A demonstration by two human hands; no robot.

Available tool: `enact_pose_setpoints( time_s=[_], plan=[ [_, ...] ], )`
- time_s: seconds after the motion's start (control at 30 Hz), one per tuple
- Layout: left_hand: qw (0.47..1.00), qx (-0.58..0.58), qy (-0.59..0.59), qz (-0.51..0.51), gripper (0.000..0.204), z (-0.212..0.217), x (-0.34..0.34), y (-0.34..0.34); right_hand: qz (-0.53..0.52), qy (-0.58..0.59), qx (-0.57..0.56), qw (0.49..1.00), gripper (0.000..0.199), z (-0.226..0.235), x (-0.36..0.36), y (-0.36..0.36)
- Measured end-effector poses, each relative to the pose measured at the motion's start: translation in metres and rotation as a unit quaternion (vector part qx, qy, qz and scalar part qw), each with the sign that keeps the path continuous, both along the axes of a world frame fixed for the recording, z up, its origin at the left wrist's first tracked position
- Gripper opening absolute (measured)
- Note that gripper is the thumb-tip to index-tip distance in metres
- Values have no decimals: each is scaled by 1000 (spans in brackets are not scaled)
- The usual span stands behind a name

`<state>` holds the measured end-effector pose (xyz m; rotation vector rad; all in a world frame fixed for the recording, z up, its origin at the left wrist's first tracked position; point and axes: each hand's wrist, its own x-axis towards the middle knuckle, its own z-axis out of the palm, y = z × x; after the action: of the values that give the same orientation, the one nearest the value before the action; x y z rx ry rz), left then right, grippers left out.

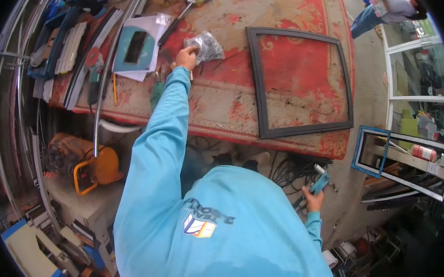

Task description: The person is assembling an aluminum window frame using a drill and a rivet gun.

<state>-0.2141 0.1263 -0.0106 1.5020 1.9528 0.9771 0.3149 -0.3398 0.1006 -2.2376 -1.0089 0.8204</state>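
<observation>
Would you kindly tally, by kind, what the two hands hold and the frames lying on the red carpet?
Plastic bag, in the left hand: 1
Blue tool, in the right hand: 1
Dark frame on the carpet: 1
Total: 3

The left hand (186, 57), arm stretched toward the upper middle of the frame, grips a clear plastic bag of small dark parts (205, 46) lying on the red patterned carpet (285, 10). Right of the bag lies a dark rectangular frame (257, 79). Low at the right, the right hand (314, 201) holds a blue tool (319, 183). An orange compressor (92, 165) sits at the left.
</observation>
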Motion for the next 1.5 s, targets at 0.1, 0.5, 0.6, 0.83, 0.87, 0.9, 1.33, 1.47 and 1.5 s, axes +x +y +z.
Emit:
enact_pose_setpoints(
  time_s=[0.1, 0.5, 0.6, 0.83, 0.87, 0.9, 1.33, 1.47, 1.5],
  plan=[
    [991, -55, 26, -121, 23, 0, 10, 19, -45, -37, -297, 953, 50, -3, 37, -72],
    [955, -229, 185, -26, 25, 39, 41, 23, -61, 27, -463, 884, 56, -59, 14, -120],
    [955, -209, 207, 28, 24, 38, 45, 18, -71, 32, -460, 884, 59, -77, 6, -145],
    [967, -158, 200, -21, 24, 30, 48, 15, -88, 25, -416, 905, 42, -68, -11, -176],
    [962, -177, 209, -27, 24, 31, 47, 16, -113, 59, -394, 910, 35, -61, -9, -163],
    [959, -183, 216, -24, 25, 32, 48, 16, -139, 80, -361, 919, 36, -52, -8, -152],
    [981, -125, 146, 27, 24, 19, 43, 4, 25, -80, -366, 927, 45, -62, -14, -134],
    [973, -135, 189, 5, 24, 19, 47, 10, 27, 2, -396, 918, 53, -81, -6, -149],
    [973, -128, 193, 14, 23, 21, 49, 12, 25, 1, -408, 913, 52, -84, -4, -147]
  ],
)
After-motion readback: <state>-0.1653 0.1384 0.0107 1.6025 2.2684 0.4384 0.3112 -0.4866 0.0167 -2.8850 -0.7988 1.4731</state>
